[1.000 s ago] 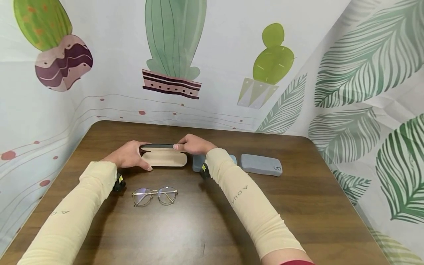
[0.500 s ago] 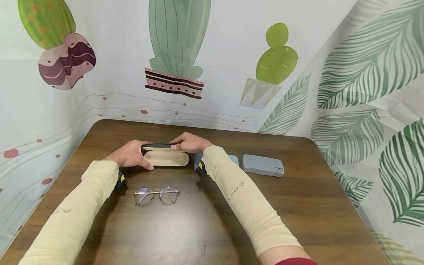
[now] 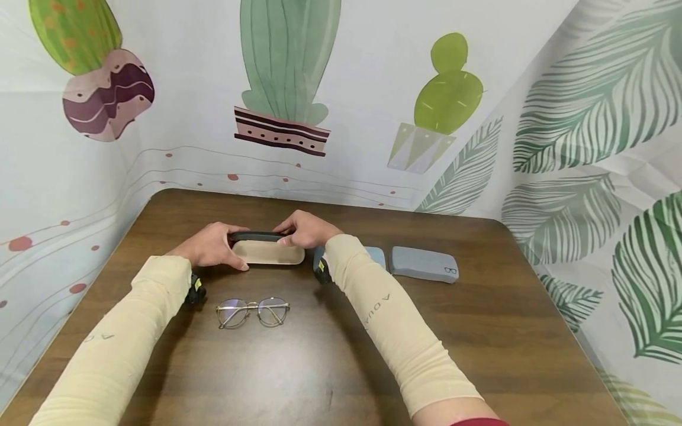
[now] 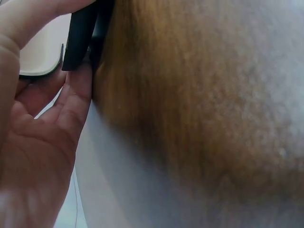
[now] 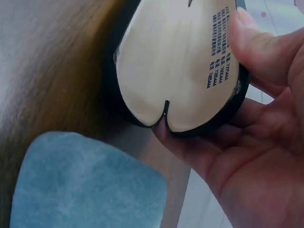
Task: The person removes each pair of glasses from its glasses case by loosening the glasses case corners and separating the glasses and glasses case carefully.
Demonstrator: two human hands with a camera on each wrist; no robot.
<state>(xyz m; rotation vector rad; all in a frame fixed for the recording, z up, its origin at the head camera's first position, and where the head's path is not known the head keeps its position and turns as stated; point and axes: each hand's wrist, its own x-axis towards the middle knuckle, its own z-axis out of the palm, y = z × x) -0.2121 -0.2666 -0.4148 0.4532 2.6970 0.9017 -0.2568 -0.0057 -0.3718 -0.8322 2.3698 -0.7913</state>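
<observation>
A dark brown wood-grain table (image 3: pixel 511 331) with rounded far corners carries a soft white light reflection (image 3: pixel 272 361) on its top. Behind the table stands a creased white sheet-like wall covering (image 3: pixel 186 71) printed with a tall grey-green cactus (image 3: pixel 288 59); right of the table, it bears large striped green leaves (image 3: pixel 652 278).

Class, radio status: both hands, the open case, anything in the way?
Left hand gripping case at left end; right hand pinching dark lid. Case open, cream lining showing. Glasses apart in front, apparently not blocking.
</observation>
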